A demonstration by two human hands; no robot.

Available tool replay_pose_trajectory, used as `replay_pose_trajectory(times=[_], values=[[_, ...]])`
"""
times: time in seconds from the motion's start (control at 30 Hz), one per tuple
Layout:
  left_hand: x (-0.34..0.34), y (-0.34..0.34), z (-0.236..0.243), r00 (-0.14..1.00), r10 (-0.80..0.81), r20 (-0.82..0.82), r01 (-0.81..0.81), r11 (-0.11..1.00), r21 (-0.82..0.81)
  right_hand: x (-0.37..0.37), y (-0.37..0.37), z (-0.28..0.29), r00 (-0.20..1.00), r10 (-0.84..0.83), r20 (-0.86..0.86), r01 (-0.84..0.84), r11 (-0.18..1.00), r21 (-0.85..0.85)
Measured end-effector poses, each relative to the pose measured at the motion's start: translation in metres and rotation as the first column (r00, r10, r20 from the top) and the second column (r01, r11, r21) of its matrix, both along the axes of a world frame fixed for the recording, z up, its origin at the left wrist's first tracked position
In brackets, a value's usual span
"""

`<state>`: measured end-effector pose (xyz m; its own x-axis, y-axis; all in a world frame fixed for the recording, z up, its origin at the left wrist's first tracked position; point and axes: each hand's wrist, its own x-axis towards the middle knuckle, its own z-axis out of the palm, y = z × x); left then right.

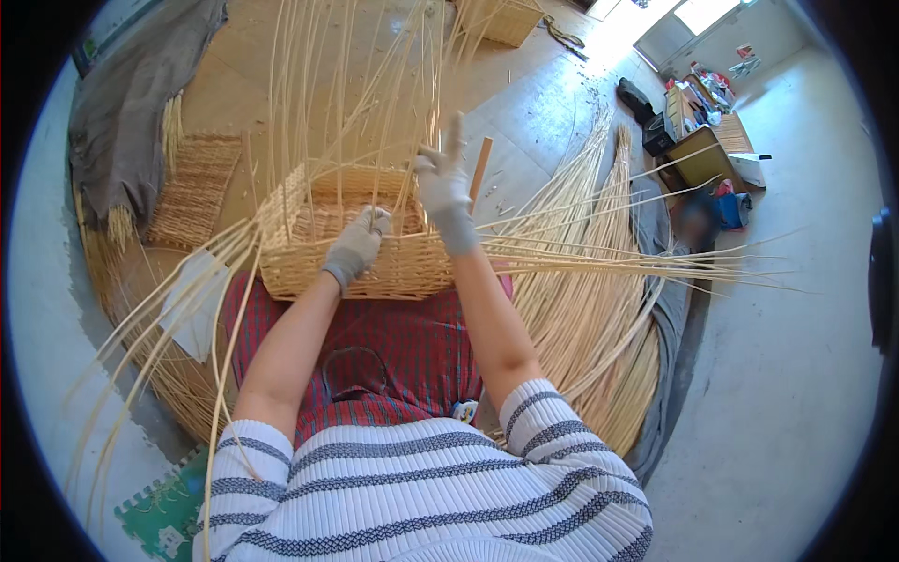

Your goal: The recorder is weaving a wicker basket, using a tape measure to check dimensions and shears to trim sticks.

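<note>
A half-woven wicker basket (412, 272), rectangular and pale yellow, rests across my lap on a red plaid cloth (421, 342). Long upright canes (342, 84) rise from its far side, while others stick out sideways at both ends. My left hand (358, 245), in a pale glove with a grey cuff, is closed at the top of the basket's near wall, beside an upright cane. Above the basket's right end is my gloved right hand (446, 192). Its index finger points up and another finger stands apart to the left; no held strand can be made out.
To the right lies a large spread of loose canes (599, 300) on grey cloth. A woven mat (194, 187) and a draped grey cloth (140, 103) are at the left. A wooden box (501, 21) stands far ahead; a cluttered low cabinet (698, 155) is at the right.
</note>
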<state>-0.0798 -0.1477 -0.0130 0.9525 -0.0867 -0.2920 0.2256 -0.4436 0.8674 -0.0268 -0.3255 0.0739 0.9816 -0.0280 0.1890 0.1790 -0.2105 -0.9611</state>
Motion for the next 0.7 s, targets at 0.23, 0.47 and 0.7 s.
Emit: replay_pose_trajectory(times=[0.23, 0.47, 0.7], values=[[-0.012, -0.012, 0.014, 0.986, 0.100, -0.129, -0.115, 0.987, -0.109, -0.137, -0.063, -0.033, 0.975, 0.055, -0.216, -0.120, 0.947, -0.300], [-0.014, -0.008, 0.022, 0.986, 0.167, -0.021, -0.168, 0.985, -0.050, -0.020, 0.031, -0.003, 0.897, 0.001, -0.441, -0.301, 0.733, -0.610], [-0.016, -0.018, 0.028, 0.978, 0.177, -0.112, -0.192, 0.972, -0.139, -0.063, -0.037, -0.021, 0.979, 0.110, -0.169, -0.037, 0.922, 0.385]])
